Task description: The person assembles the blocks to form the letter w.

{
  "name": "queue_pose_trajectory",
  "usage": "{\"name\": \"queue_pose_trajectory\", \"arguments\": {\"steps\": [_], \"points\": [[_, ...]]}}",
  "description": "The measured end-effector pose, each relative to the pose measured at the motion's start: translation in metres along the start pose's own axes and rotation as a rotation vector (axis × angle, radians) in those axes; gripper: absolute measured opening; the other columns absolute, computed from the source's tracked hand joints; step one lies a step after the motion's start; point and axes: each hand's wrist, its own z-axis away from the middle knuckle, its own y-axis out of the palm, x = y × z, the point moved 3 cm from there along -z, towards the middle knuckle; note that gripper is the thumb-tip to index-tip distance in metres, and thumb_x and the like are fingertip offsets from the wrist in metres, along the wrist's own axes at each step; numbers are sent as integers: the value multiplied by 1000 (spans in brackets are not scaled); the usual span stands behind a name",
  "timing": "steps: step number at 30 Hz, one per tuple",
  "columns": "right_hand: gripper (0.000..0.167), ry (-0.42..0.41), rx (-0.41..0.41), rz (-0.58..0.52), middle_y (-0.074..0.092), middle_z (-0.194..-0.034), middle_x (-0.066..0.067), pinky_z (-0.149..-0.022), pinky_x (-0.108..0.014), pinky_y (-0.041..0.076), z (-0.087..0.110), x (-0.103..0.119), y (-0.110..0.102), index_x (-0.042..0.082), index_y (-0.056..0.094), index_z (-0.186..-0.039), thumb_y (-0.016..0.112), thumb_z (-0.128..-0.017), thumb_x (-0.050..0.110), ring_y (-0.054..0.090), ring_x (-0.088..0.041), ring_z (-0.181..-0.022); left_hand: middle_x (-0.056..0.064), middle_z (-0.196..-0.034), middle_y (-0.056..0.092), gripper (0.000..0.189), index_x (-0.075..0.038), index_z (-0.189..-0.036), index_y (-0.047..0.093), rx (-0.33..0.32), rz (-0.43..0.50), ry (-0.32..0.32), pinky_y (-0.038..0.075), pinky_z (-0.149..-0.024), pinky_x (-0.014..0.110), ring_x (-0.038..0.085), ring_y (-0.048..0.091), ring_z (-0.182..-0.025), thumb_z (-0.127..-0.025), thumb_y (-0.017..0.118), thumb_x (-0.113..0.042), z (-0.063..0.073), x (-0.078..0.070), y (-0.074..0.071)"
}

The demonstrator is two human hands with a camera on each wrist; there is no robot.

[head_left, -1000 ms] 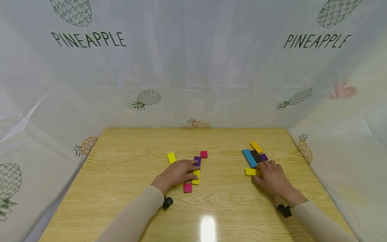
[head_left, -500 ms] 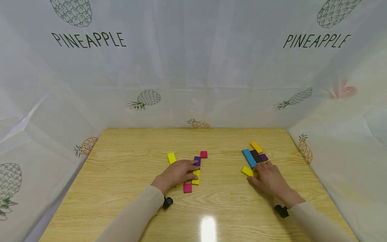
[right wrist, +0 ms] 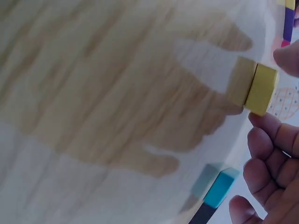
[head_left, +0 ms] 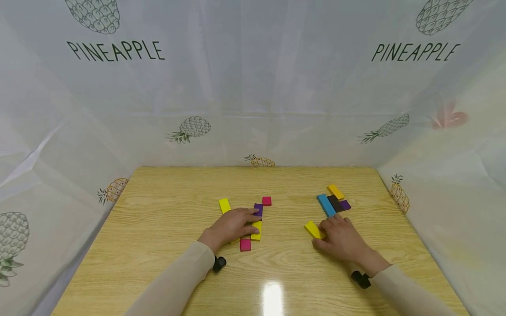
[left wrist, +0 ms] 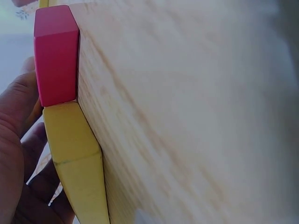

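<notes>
In the head view my left hand (head_left: 233,225) lies over a group of flat coloured blocks. Its fingertips rest on the purple block (head_left: 258,210) and the yellow block (head_left: 256,231). A pink block (head_left: 245,245) shows below the palm, and part of another yellow block (head_left: 224,205) beyond it; the hand hides what lies beneath. The left wrist view has a pink block (left wrist: 56,60) end to end with a yellow one (left wrist: 77,140). My right hand (head_left: 341,238) holds a separate yellow block (head_left: 313,229) between thumb and index finger, low on the table.
Beyond the right hand lie a blue block (head_left: 326,205), a black block (head_left: 335,203), a small purple block (head_left: 345,205) and an orange block (head_left: 335,192). A small pink block (head_left: 266,201) touches the left group's far corner. Pineapple-print cloth (head_left: 253,87) walls the wooden table (head_left: 170,188).
My right hand has moved left and slightly nearer, taking the yellow block away from the blue one and turning it to a slant. The left hand has stayed in place.
</notes>
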Motion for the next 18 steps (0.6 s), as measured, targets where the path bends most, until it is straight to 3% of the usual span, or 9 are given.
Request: {"name": "queue_pose_trajectory", "arguments": {"steps": [6, 12, 18], "points": [[40, -119, -3, -15, 66, -103, 1, -82, -44, 47, 0, 9, -3, 12, 72, -108, 81, -88, 46, 54, -20, -96, -3, -166, 45, 53, -26, -152, 60, 3, 3, 2, 36, -127, 44, 25, 43, -154, -104, 63, -48, 0, 0, -1], [59, -201, -27, -35, 65, -127, -8, -95, -52, 51, -5, 9, -3, 6, 65, -135, 81, -86, 34, 57, -28, -113, -2, -166, 45, 52, -25, -152, 60, 2, 6, 7, 37, -127, 44, 26, 43, -154, -104, 64, -47, 0, 0, -2], [59, -219, -6, -41, 65, -130, -9, -94, -53, 50, -7, 6, -1, 8, 67, -135, 81, -84, 32, 56, -30, -116, -2, -166, 45, 53, -25, -152, 60, 5, 9, 7, 37, -127, 45, 26, 43, -154, -104, 63, -47, 0, -1, -1]]}}
